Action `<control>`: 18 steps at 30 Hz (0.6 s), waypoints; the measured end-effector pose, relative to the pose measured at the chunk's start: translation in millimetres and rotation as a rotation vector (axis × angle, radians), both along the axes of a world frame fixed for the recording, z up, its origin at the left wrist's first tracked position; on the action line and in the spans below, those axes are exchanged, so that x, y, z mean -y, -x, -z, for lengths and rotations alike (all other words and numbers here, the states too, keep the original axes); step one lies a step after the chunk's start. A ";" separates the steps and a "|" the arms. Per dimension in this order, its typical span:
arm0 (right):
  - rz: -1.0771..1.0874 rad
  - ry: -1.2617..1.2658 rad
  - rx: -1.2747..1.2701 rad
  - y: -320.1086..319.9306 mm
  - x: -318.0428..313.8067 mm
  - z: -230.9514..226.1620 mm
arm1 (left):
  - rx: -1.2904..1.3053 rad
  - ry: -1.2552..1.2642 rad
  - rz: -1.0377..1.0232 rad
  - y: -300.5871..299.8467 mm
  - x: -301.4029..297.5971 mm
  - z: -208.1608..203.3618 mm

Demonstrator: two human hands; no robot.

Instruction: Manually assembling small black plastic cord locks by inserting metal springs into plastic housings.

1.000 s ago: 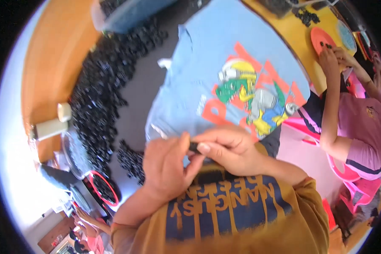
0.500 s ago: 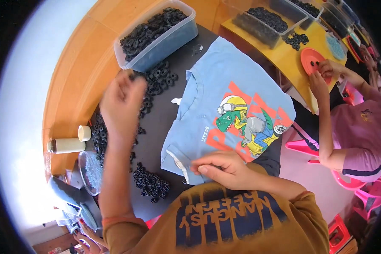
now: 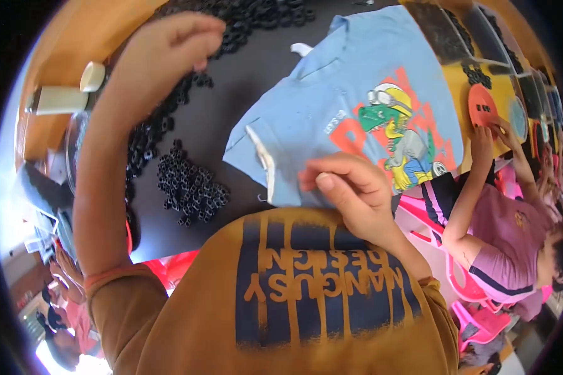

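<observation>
My left hand (image 3: 172, 53) is raised over the far left of the dark table, beside a spread of small black ring-shaped parts (image 3: 256, 22). Its fingers are bent together, and I cannot make out what, if anything, they hold. My right hand (image 3: 360, 190) is in front of my chest, over the lower edge of a light blue T-shirt (image 3: 306, 103) with a cartoon dinosaur print. The thumb lies against the curled fingers, whose tips are blurred; anything between them is hidden. Between my arms sits a heap of small black parts (image 3: 194, 187).
A white cylindrical bottle (image 3: 59, 100) and a pale cup (image 3: 92, 76) stand at the left. To the right, a person's hands (image 3: 491, 137) work at an orange plate (image 3: 481, 103) on a yellow table. Clear tubs of black parts line the far right. Pink stools stand below.
The view has shifted, so the table's things sit higher and the large tub of black parts is out of frame. My right hand has moved slightly rightward over the shirt.
</observation>
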State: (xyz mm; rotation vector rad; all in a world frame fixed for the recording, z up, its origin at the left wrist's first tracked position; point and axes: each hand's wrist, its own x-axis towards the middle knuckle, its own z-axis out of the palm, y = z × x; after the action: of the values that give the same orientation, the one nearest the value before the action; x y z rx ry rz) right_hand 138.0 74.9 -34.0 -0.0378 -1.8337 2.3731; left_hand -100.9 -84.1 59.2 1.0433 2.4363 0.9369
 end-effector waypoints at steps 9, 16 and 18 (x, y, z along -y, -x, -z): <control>0.027 -0.170 -0.002 8.4 15.2 3.8 | -0.010 -0.027 -0.308 -52.1 88.4 42.6; 0.041 -0.203 0.020 9.0 16.2 0.8 | -0.590 0.038 -0.051 -28.9 54.2 52.7; 0.037 -0.144 0.008 8.5 16.0 1.6 | -0.610 0.120 -0.006 -21.0 48.0 62.3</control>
State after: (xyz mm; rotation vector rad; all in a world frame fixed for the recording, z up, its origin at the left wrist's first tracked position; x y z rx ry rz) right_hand 129.5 58.9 -35.6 -0.0653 -1.9844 2.2143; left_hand -79.9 -132.0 -3.1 1.4397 2.9255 0.5070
